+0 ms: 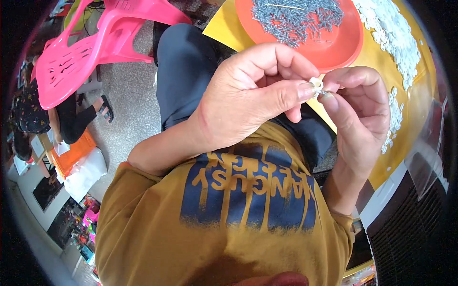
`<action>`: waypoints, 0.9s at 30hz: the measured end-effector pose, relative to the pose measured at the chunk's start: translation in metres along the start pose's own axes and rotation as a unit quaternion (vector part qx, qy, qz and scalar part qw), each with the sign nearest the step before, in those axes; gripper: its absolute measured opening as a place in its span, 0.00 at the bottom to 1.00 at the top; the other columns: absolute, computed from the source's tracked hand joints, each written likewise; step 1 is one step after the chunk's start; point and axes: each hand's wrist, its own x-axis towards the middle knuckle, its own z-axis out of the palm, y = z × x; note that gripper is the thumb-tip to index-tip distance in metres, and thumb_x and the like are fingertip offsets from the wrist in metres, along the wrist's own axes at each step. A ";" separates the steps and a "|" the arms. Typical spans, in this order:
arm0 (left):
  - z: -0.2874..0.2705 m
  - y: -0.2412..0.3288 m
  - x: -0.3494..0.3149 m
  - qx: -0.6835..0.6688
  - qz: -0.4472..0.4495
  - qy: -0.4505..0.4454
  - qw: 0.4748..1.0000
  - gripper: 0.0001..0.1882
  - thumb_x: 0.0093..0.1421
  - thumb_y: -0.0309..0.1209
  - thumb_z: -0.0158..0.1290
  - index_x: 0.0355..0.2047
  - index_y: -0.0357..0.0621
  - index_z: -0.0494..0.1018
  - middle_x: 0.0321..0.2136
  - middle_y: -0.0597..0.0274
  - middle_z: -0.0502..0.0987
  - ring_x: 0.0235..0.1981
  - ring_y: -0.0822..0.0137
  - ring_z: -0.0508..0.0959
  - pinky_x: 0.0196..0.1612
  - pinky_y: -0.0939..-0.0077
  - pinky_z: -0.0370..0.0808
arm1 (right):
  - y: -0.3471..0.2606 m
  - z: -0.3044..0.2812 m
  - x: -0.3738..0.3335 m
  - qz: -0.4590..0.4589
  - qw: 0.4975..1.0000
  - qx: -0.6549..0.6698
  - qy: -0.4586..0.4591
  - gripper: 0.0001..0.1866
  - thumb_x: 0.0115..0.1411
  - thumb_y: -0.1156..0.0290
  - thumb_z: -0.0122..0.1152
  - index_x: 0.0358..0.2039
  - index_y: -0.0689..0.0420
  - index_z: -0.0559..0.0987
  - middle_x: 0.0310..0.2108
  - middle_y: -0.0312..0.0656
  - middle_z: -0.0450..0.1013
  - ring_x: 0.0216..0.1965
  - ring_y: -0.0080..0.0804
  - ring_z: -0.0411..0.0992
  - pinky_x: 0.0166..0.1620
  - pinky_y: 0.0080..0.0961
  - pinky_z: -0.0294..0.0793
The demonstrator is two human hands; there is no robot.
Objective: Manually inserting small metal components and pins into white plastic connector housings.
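Pinched between the thumb and fingers of my left hand (255, 93) is a small white plastic part (316, 85). My right hand (365, 97) is closed at the fingertips on a small metal piece (324, 93), possibly a screw or spring, which meets the white part's right side. Both hands are raised above my lap, near the bowl's front rim. In the orange-red plastic bowl (350, 47) lies a heap of small grey metal pieces (298, 19) of a similar look. Small white round plastic parts (393, 43) are piled on the yellow table to its right.
The yellow tabletop (377, 71) stretches along the far right, with a smaller scatter of white parts (394, 119) nearer me. Clear plastic sheeting (431, 148) hangs by its right edge. Pink plastic chairs (86, 52) stand at left; another person (36, 107) sits beyond a white bag (88, 174).
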 end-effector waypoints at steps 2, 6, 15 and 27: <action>0.001 0.000 -0.001 0.000 0.007 0.001 1.000 0.09 0.54 0.23 0.48 0.37 0.34 0.66 0.27 0.61 0.72 0.22 0.77 0.70 0.25 0.87 0.69 | 0.001 0.000 0.000 0.001 1.000 0.000 0.000 0.13 0.47 0.85 0.52 0.34 0.60 0.65 0.31 0.40 0.67 0.34 0.23 0.66 0.40 0.18 0.65; 0.002 0.000 -0.001 0.013 0.010 0.002 1.000 0.09 0.55 0.23 0.48 0.37 0.34 0.66 0.27 0.62 0.71 0.22 0.78 0.69 0.25 0.87 0.69 | 0.001 -0.002 -0.001 0.001 1.000 0.004 -0.003 0.12 0.48 0.85 0.52 0.33 0.60 0.65 0.31 0.40 0.67 0.34 0.23 0.66 0.41 0.18 0.65; 0.001 0.000 0.000 0.044 0.021 0.002 0.999 0.09 0.54 0.23 0.48 0.37 0.35 0.66 0.27 0.62 0.71 0.22 0.78 0.69 0.24 0.88 0.69 | 0.000 0.000 -0.001 0.002 1.000 -0.025 0.013 0.12 0.47 0.85 0.54 0.33 0.61 0.65 0.31 0.40 0.68 0.34 0.22 0.66 0.41 0.16 0.64; 0.000 -0.002 0.001 0.022 0.001 0.006 1.000 0.09 0.54 0.23 0.49 0.35 0.34 0.66 0.26 0.62 0.71 0.21 0.79 0.69 0.23 0.88 0.68 | -0.002 0.005 -0.006 -0.044 0.993 -0.104 0.042 0.12 0.47 0.88 0.52 0.32 0.63 0.66 0.31 0.42 0.68 0.35 0.23 0.66 0.41 0.15 0.64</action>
